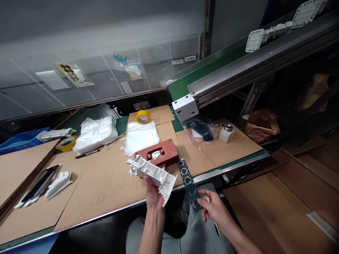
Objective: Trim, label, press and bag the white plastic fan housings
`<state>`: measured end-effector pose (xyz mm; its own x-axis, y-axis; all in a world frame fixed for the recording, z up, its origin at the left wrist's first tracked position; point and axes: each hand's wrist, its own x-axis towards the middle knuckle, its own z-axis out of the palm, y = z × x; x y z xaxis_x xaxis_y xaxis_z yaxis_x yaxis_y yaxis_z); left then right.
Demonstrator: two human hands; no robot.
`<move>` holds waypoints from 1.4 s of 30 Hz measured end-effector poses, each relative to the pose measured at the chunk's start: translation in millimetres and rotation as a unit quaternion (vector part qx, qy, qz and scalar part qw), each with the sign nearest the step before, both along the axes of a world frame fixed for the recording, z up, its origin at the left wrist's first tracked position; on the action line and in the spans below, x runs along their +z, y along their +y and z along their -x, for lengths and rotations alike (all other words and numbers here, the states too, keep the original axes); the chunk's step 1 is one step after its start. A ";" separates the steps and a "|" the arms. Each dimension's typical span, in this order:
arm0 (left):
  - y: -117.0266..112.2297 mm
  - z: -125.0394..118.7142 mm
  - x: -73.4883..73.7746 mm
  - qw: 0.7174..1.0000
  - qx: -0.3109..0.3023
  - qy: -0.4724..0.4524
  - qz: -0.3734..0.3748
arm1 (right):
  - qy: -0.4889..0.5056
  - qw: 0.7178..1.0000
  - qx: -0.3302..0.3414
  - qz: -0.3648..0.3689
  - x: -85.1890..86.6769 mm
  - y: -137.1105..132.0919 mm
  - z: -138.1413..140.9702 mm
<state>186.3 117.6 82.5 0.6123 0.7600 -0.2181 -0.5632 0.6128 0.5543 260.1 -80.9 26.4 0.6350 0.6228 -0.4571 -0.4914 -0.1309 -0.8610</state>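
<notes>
My left hand (154,198) is closed around the lower side of a white ribbed plastic part (152,172), which has a wider flange at its right end. It holds the part tilted above the table's front edge. In my right hand (215,208) is a dark blue strip with round swirl-shaped cut-outs (187,179), pinched at its lower end. A thin pen-like tool (216,227) also lies in that hand, its tip pointing up; its exact kind is unclear. Behind the white part sits a red-brown block fixture (169,150) with a recess holding a small white piece.
White plastic bags (96,132) and yellow tape (143,117) lie at the back. A pump bottle (226,134) and a cotton swab (207,156) are on the right. White gloves (58,185) lie left. A green conveyor (212,74) slopes up behind; cardboard (254,201) stands right.
</notes>
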 end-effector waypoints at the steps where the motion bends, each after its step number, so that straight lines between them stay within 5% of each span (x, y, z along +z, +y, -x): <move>1: -1.3 1.0 1.6 1.000 0.002 0.001 0.002 | 0.001 1.000 0.004 -0.003 -1.0 0.8 -0.5; 15: 0.0 8.4 -2.5 0.999 -0.028 0.010 0.013 | -0.144 0.987 0.070 0.016 -14.4 6.7 -21.2; 24: -23.1 62.4 -4.9 0.993 -0.115 0.027 -0.012 | -0.383 0.919 0.085 0.049 -8.4 -12.2 -31.4; 32: -63.1 112.7 -16.5 0.980 -0.034 0.179 0.075 | -0.516 0.855 0.052 0.003 4.2 -11.7 -31.1; 39: -83.6 139.7 -24.7 0.971 -0.005 0.224 0.081 | -0.567 0.821 -0.034 0.060 18.5 -31.7 -0.4; 42: -90.3 149.2 -32.6 0.964 0.018 0.263 0.023 | -0.528 0.845 0.006 0.084 25.9 -54.9 27.6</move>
